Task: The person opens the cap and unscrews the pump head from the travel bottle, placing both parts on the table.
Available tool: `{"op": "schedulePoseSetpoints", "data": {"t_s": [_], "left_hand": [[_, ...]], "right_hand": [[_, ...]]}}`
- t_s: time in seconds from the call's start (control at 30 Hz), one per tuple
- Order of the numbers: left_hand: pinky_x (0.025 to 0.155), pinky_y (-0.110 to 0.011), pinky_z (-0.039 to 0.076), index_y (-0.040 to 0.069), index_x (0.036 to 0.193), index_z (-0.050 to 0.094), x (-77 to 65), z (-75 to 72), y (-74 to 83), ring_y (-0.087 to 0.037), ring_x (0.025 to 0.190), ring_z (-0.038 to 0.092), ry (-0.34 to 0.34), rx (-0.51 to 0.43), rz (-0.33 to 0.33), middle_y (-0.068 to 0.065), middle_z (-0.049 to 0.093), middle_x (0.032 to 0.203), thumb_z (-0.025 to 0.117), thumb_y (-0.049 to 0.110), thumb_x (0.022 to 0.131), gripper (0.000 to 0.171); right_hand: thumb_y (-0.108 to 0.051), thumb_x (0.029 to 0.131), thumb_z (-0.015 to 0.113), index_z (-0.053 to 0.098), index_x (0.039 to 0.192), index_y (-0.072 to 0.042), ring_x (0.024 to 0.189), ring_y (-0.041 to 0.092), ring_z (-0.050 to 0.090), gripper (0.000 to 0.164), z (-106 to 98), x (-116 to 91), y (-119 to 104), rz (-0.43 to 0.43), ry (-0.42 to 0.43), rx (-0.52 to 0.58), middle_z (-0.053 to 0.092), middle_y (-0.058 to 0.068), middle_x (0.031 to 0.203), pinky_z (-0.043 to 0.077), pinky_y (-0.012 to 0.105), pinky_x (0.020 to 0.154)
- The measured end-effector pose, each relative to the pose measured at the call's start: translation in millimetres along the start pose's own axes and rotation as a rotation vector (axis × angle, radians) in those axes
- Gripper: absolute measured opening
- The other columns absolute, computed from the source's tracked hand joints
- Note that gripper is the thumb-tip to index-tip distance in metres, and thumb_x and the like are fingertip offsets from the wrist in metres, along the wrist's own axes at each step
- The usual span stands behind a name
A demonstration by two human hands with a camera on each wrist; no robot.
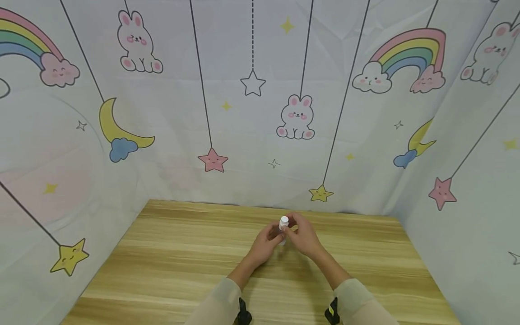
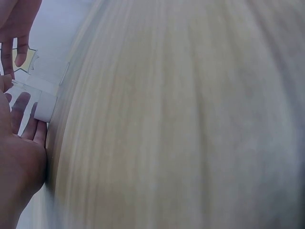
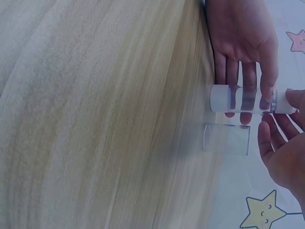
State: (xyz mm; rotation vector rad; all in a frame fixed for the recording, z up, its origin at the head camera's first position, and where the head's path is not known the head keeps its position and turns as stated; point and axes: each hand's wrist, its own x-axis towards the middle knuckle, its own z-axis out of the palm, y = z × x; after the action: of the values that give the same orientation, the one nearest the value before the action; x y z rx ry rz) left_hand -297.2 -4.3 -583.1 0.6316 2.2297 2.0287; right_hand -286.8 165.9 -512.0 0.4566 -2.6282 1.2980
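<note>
Sleeves [image 1: 215, 301] frame the left hand [image 1: 263, 247] and right hand [image 1: 304, 237] gripping one bottle [image 1: 283, 222], best kept steadily upright, near the far edge of the table [image 1: 183, 253].

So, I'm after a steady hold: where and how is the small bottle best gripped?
Probably round its clear middle, level from the left, as the left hand holds it. The bottle is upright and straight-sided, white base down, so a sideways grip should leave the white top for the right hand.

Both wrist views look dim and hazy.
</note>
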Motion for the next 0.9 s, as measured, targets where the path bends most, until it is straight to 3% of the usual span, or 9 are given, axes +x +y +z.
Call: {"op": "schedulePoseSetpoints", "data": {"t_s": [0.9], "left_hand": [[0.116, -0.047, 0.047, 0.014, 0.141, 0.060, -0.2, -0.6, -0.6, -0.026, 0.136, 0.059, 0.001, 0.025, -0.007, -0.007, 0.065, 0.142, 0.062, 0.028, 0.110, 0.034]], "right_hand": [[-0.006, 0.104, 0.068, 0.065, 0.128, -0.005, 0.108, 0.024, 0.064, 0.024, -0.6, -3.2, 0.0, -0.006, -0.044, 0.012, 0.068, 0.007, 0.119, 0.059, 0.037, 0.083]]}}
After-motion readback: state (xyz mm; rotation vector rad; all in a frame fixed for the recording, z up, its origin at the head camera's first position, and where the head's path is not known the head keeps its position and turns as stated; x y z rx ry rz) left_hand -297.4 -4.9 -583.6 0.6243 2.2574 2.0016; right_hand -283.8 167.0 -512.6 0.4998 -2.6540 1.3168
